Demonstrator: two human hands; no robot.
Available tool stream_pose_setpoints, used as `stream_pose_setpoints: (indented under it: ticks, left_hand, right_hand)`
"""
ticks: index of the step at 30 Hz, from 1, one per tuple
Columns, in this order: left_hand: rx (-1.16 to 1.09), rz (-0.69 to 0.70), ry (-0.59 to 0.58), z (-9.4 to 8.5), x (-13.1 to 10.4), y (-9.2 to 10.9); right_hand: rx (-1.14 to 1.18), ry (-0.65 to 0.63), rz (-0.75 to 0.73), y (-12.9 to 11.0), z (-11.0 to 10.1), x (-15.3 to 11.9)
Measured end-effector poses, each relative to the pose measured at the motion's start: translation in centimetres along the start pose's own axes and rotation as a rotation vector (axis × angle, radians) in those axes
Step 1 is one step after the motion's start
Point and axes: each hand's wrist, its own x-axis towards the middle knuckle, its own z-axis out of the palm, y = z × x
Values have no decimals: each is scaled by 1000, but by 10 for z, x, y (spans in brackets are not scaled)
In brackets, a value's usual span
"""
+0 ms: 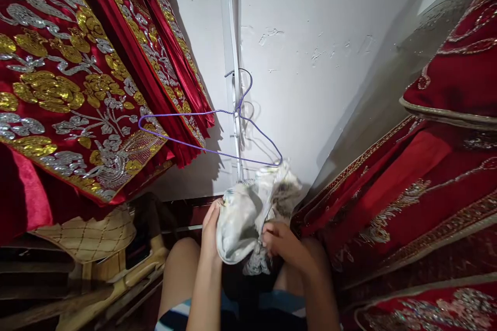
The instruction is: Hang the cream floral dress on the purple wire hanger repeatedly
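Observation:
A pale, patterned cloth (240,217) is bunched up between my two hands, above my lap. My left hand (212,220) grips its left edge, with the fingers partly behind the fabric. At the cloth's right side, my right hand (275,238) has its fingers curled on a gathered fold. The upper right part of the cloth is blurred and reaches up to a purple wire hanger (209,151). That hanger hangs from a hook on a white strip against the wall, its lower right corner just above the cloth.
Red garments with gold and silver embroidery (50,88) hang on the left. More red beaded fabric (388,186) fills the right side. A wooden chair (143,269) with a tan quilted piece (93,232) stands at the lower left. The white wall (310,88) is ahead.

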Motion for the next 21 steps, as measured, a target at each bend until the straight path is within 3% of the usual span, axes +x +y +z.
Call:
stream_pose_setpoints:
  ticks: [2,5,8,11,14,18,20,21]
  left_hand:
    - [88,53,-189,12,-13,3]
    - [447,170,-498,32,-35,5]
    - [810,275,-715,42,-52,8]
    - [910,262,-720,37,-52,13]
    - [870,144,-784,22,-41,20]
    - [1029,50,-1015,-1,-23,29]
    - [1214,67,-1025,-13,-13,41]
    - [1289,94,-983,-19,-9,50]
  right_hand:
    - [-38,92,-13,6,-5,1]
    - [151,234,-11,10,0,1]
    - [501,148,51,9,17,-2]
    - [689,-51,62,4,28,-8]
    - [584,-309,45,-11,18,-11]
    - [248,-600,9,-57,-20,-10]
    - [73,-622,-14,-86,-38,-8]
    - [-54,-543,-65,-100,-45,-6]
